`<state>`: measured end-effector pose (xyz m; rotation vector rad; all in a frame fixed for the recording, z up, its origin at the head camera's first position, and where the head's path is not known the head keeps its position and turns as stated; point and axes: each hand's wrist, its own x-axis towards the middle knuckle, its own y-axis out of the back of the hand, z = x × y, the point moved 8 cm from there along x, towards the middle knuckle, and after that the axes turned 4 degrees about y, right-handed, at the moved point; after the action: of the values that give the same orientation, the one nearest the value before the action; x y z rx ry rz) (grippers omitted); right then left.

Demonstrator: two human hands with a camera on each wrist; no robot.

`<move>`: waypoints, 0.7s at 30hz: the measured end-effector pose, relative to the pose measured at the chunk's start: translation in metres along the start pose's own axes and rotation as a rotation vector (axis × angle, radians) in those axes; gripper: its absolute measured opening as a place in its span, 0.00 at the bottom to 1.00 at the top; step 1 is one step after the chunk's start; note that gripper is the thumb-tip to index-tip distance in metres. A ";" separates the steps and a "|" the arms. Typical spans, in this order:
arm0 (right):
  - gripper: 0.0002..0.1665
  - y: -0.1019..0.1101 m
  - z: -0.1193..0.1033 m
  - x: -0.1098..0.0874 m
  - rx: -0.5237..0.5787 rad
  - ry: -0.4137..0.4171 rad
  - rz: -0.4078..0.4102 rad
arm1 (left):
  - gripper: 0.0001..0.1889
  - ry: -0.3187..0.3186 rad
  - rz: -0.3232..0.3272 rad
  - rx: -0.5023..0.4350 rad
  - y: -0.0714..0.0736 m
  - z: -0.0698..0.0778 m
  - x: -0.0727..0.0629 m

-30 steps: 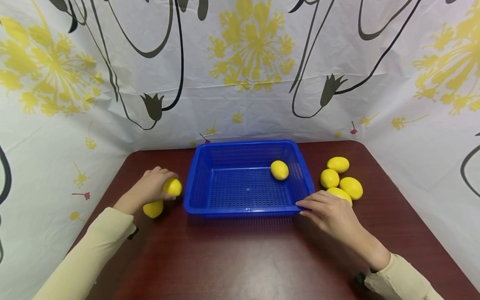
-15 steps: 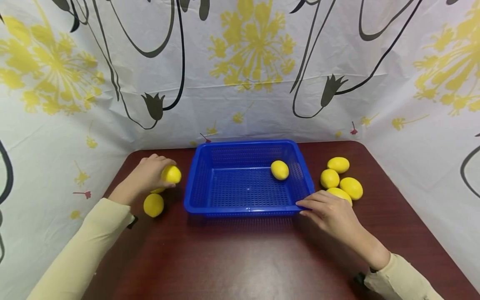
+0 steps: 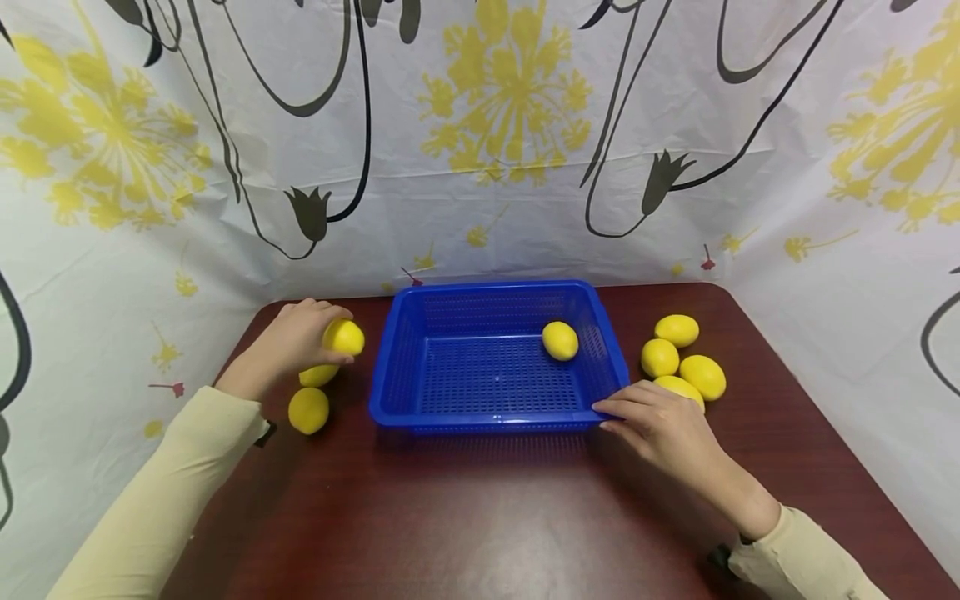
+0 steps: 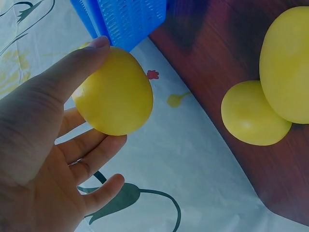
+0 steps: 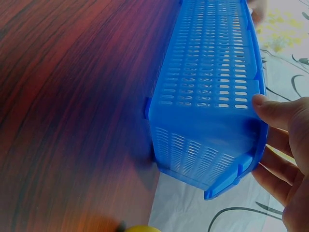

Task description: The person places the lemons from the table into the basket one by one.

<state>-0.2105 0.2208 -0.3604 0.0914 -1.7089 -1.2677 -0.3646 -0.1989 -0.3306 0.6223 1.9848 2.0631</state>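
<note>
My left hand [image 3: 296,337] grips a lemon [image 3: 347,337] between thumb and fingers, left of the blue basket [image 3: 498,421]. In the left wrist view the held lemon [image 4: 116,94] shows clear of the table, the thumb on one side and fingertips on the other. Below that hand two more lemons lie on the table, one partly hidden [image 3: 318,375] and one nearer [image 3: 308,410]. At the basket's near right corner my right hand [image 3: 660,425] holds the rim, thumb [image 5: 273,108] on one side and fingers on the other. One lemon [image 3: 560,341] lies inside the basket, toward its right wall.
Right of the basket several lemons [image 3: 702,377] lie grouped on the dark red wooden table [image 3: 480,517], one partly behind the right hand. White cloth [image 3: 480,242] with a flower print hangs behind and at both sides of the table.
My left hand has moved away from me, up and slightly left, with the lemon in its grip. The two lemons beneath it now show more. The right hand and basket have stayed put.
</note>
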 end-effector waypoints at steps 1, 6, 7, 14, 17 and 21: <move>0.18 0.000 0.000 0.000 -0.001 -0.002 -0.002 | 0.32 0.004 0.000 -0.002 0.000 0.000 0.000; 0.19 0.001 0.000 0.000 -0.001 -0.001 0.001 | 0.33 0.015 -0.005 -0.007 0.003 0.002 0.001; 0.19 0.001 0.000 0.000 -0.002 0.000 0.002 | 0.33 0.014 -0.007 -0.005 0.004 0.003 0.001; 0.17 0.000 0.000 0.000 0.000 -0.003 -0.003 | 0.34 0.016 -0.014 0.007 0.005 0.005 0.006; 0.17 0.000 0.000 -0.001 0.004 -0.001 0.000 | 0.35 0.017 -0.022 -0.007 0.006 0.006 0.008; 0.16 -0.001 0.000 -0.001 0.011 -0.001 0.001 | 0.34 0.013 -0.025 -0.015 0.009 0.010 0.012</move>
<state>-0.2103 0.2208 -0.3612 0.0966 -1.7161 -1.2583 -0.3698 -0.1852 -0.3198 0.5797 1.9717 2.0710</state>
